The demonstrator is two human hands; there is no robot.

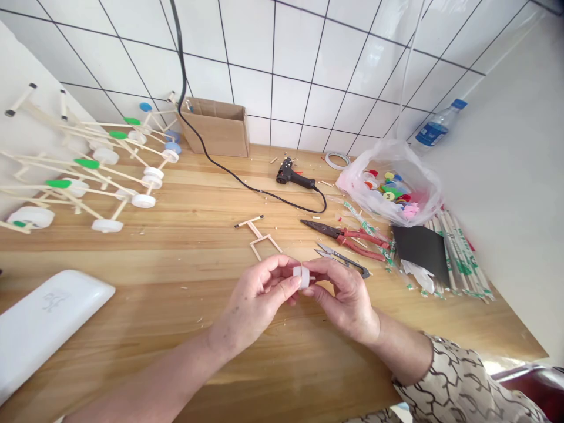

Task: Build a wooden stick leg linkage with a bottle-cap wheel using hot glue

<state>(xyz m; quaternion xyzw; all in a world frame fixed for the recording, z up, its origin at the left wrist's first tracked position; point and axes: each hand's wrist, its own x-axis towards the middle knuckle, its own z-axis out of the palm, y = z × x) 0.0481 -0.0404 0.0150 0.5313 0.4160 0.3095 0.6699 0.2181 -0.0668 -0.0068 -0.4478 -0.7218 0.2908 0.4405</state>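
A: What stands at the left of the desk (154, 305)?

B: Toward its front left corner, a white oblong case (53, 335) with rounded corners and a grey mark on top. Behind that, along the left edge, several stick frames (88, 176) with white, blue and green round parts.

A: And next?

B: A cardboard box (215, 132) at the back edge, and further forward a small stick frame (267, 237), lying flat, with a dark-ended crossbar. Then the left hand (253, 299), its thumb and fingers pinching a white round piece (301, 277).

A: How does that piece look?

B: Short and drum-like, matt white, turned on its side, with a line running around it. A thin pale stick end pokes out to the right. It is held above the middle of the desk, between the two hands.

A: The right hand (346, 299)?

B: Its forefinger and thumb press on the piece's right side, near the stick end. Behind the hands, toward the back edge, lies a black glue gun (295, 176); just beyond the right hand, red-handled pliers (352, 238) and grey snips (341, 258).

A: And the right edge?

B: A clear bag (392, 202) of colored caps near the back right corner, then a black sheet (420, 249) touching wrapped sticks (465, 252).
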